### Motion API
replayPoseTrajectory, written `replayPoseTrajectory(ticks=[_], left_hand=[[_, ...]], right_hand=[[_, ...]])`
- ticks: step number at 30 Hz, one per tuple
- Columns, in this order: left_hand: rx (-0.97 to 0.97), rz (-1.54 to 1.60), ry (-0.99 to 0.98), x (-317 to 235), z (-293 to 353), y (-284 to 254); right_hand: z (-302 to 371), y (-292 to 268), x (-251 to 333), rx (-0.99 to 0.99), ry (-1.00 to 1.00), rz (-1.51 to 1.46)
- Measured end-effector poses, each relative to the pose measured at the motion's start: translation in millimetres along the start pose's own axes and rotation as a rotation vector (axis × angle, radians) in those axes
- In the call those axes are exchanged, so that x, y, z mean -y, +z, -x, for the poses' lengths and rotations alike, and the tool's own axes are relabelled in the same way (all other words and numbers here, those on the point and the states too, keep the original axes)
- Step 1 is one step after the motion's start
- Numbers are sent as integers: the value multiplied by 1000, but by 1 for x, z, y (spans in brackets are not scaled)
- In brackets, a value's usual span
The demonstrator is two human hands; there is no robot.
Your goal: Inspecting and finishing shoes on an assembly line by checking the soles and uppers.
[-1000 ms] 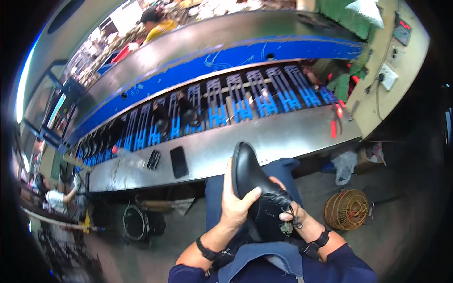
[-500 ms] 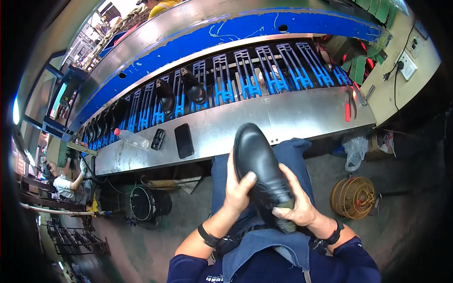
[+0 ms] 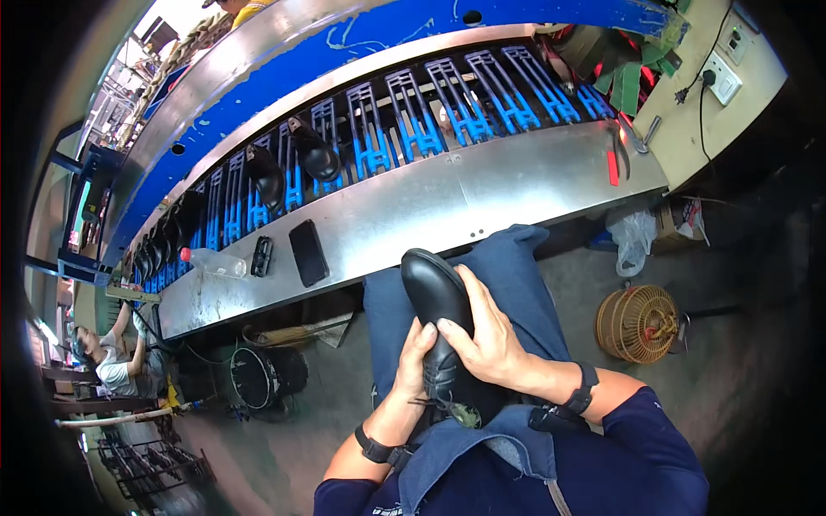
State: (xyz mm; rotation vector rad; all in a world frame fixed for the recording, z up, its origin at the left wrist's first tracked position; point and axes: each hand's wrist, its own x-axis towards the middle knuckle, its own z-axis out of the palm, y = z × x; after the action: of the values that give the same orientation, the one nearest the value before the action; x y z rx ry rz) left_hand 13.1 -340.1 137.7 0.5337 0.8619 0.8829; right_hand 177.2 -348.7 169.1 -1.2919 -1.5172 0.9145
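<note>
Black shoe [image 3: 433,294] between left hand [image 3: 413,361] and right hand [image 3: 496,346], fingers [image 3: 483,308] clamped on its sides, right thumb pressed on upper. Toe juts beyond fingers; laces [image 3: 440,377] nearer body than thumbs. Black phone [image 3: 308,254] lies on desk [image 3: 516,163], ahead and left of fingers.

Left forearm [image 3: 387,426] angled toward 1 o'clock; left hand [image 3: 415,359] curled in grip, thumb toward 1, other fingers mostly hidden. Right forearm [image 3: 551,380] angled toward 10 o'clock; right hand [image 3: 495,342] also gripping, fingers toward 11. Thumb tips near each other, wrists well apart.
</note>
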Motion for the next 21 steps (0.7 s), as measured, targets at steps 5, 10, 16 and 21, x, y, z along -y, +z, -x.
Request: replayPoseTrajectory(ticks=[5,10,16,21], left_hand=[[-26,461,-102,-4,-16,5],[25,-555,-487,5,-5,14],[562,-1244,527,32,-83,-1],[596,-1120,487,50,-101,-12]], right_hand=[[21,-64,-21,189,-139,14],[20,-124,-63,-121,42,-17],[7,-131,-126,129,424,-294],[12,-121,-149,8,323,-245]])
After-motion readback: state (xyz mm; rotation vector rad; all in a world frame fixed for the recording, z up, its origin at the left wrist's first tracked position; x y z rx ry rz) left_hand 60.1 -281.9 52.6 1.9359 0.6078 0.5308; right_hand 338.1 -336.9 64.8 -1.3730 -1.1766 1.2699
